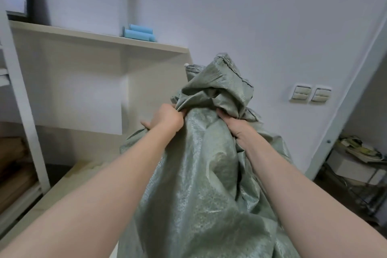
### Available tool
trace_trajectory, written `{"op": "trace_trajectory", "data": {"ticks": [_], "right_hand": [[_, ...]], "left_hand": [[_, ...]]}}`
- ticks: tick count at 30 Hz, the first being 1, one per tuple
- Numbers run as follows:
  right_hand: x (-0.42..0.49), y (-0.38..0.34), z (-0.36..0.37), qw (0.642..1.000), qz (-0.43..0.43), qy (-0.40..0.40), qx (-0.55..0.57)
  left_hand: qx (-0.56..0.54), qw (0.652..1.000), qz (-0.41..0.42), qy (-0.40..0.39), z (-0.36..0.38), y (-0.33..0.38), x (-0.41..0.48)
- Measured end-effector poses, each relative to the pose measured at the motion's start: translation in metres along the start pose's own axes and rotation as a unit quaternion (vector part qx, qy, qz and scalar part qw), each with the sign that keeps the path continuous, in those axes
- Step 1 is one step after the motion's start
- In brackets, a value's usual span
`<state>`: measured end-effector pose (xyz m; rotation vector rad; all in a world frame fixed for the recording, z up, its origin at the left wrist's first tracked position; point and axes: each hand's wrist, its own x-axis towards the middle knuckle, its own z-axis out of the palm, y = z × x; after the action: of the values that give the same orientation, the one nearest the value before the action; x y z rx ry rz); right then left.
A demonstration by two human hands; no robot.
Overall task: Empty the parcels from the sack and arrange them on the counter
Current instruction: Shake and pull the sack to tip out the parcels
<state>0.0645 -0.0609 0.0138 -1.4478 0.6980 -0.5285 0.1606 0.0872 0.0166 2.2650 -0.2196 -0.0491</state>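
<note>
Two bare forearms reach forward from the bottom of the view on either side of a grey-green woven sack (199,174), whose crumpled body fills the lower middle. The left hand (165,118) has its fingers curled into a bunched fold on the sack's upper left. The right hand (234,125) grips the cloth on the upper right, its fingers buried in the folds. Between and above the hands the stitched mouth of the sack stands up in a loose, twisted peak. What the sack holds is hidden by the cloth. To its left runs a pale bench (69,184); whether the sack rests on it cannot be told. Beyond is a white shelf (83,35) carrying blue rolls (139,32). Two wall switches (310,94) sit on the right wall, and a cluttered rack (356,165) stands further right.
</note>
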Motion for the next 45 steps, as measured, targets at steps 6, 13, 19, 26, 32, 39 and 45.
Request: {"op": "trace_trajectory", "data": {"ticks": [6, 13, 19, 26, 32, 39, 45], "right_hand": [[0.014, 0.005, -0.002, 0.962, -0.012, -0.081, -0.260], [0.013, 0.013, -0.002, 0.860, -0.200, -0.077, -0.464], [0.011, 0.003, 0.004, 0.905, -0.213, -0.047, -0.365], [0.008, -0.028, 0.000, 0.942, -0.218, 0.064, -0.247], [0.013, -0.075, 0.009, 0.896, -0.389, 0.113, -0.184], [0.051, -0.011, 0.008, 0.939, -0.212, 0.057, -0.265], [0.068, 0.022, 0.010, 0.897, -0.162, 0.026, -0.411]], "left_hand": [[-0.050, 0.998, 0.036, 0.019, 0.011, 0.004, -0.004], [-0.118, 0.982, 0.031, -0.144, -0.009, -0.008, 0.022], [-0.104, 0.994, 0.036, -0.008, 0.007, 0.009, 0.003], [-0.258, 0.947, 0.130, 0.142, 0.018, 0.058, -0.020], [-0.397, 0.847, 0.346, 0.077, 0.017, 0.117, -0.002], [-0.182, 0.942, 0.281, 0.020, 0.060, 0.052, 0.046], [-0.039, 0.969, 0.244, -0.018, 0.074, 0.019, 0.067]]}}
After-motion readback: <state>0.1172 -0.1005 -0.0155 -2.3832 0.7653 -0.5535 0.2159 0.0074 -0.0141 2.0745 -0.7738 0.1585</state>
